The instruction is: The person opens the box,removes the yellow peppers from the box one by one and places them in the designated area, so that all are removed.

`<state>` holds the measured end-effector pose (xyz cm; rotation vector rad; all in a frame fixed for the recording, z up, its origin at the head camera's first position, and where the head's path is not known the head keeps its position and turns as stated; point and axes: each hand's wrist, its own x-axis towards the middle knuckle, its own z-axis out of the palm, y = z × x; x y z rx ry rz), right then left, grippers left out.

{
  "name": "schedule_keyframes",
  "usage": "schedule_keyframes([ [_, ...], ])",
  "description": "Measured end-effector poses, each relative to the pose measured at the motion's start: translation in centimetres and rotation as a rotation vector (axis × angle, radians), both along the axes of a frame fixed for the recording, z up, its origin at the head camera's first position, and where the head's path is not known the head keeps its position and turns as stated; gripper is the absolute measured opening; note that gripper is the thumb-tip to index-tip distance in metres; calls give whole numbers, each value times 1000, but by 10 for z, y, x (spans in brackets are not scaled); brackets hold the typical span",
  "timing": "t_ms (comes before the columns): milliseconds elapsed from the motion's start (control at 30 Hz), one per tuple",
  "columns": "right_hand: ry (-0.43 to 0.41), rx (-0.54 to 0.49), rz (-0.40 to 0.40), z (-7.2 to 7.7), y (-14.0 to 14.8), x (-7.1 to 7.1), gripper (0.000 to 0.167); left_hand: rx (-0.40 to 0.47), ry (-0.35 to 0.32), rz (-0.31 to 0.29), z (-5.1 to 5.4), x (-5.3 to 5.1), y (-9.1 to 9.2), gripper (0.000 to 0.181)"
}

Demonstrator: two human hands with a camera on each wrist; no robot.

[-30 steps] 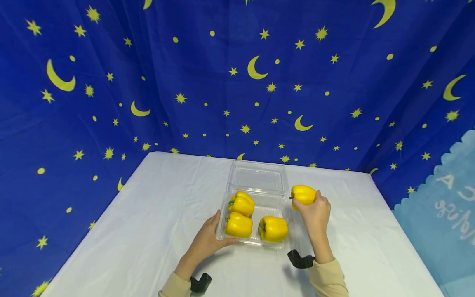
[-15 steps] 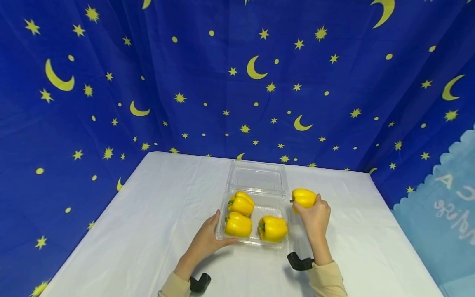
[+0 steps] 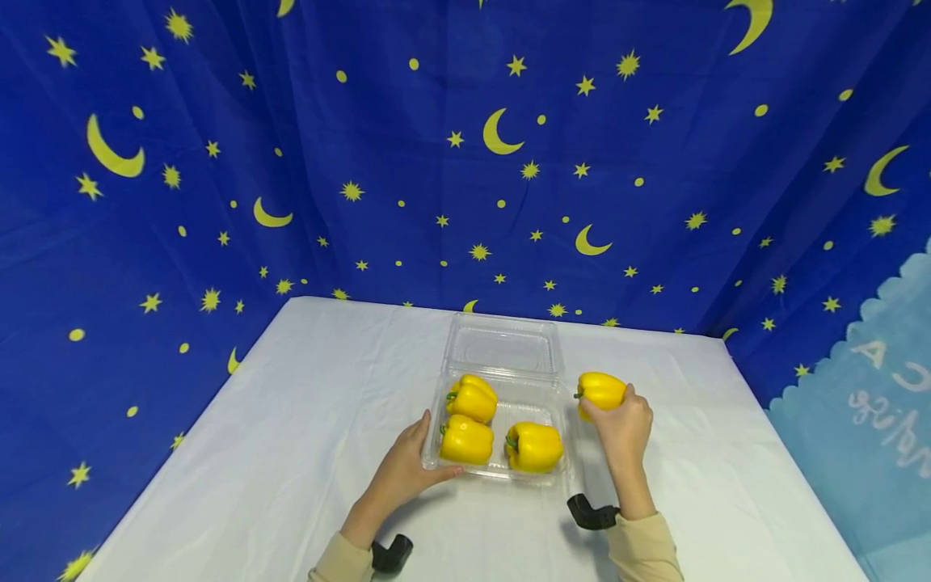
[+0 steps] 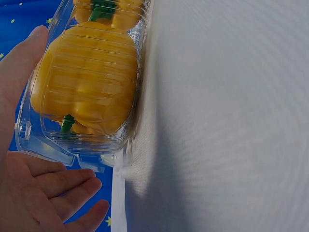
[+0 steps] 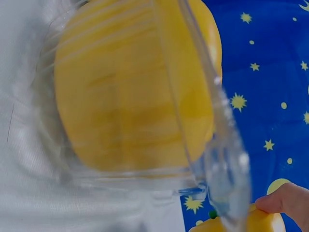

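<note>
A clear plastic container (image 3: 567, 404) on the table holds three yellow bell peppers: two on its left side (image 3: 473, 398) (image 3: 466, 440) and one at the front right (image 3: 535, 447). My left hand (image 3: 402, 467) rests at its front left corner, thumb along the near edge and fingers spread. In the left wrist view a pepper (image 4: 87, 77) shows through the wall beside the left hand (image 4: 43, 193). My right hand (image 3: 624, 428) pinches another yellow pepper (image 3: 602, 390) to the right of the container. The right wrist view shows the right thumb (image 5: 287, 200) on that pepper (image 5: 270, 223), partly out of frame.
The container's lid (image 3: 503, 347) lies folded back behind it. A white cloth (image 3: 291, 420) covers the table. Behind hangs a blue curtain (image 3: 407, 170) with moons and stars, and a light blue panel (image 3: 873, 420) is at the right.
My right hand has moved slightly nearer and to the right with its pepper. The left hand, the container and the three peppers inside have stayed in place.
</note>
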<state>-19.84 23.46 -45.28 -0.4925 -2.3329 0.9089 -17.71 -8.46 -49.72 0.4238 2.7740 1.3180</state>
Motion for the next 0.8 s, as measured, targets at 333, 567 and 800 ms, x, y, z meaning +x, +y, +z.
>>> schedule_keyframes([
  [333,-15,-4,4,-4,3,-1,78,8,6,-3,-1,-1,0,113],
  [567,-49,0,5,-7,4,-1,78,0,7,-1,-1,-1,0,112],
  [800,-75,-14,7,-10,3,0,80,5,2,0,-1,-1,1,113],
])
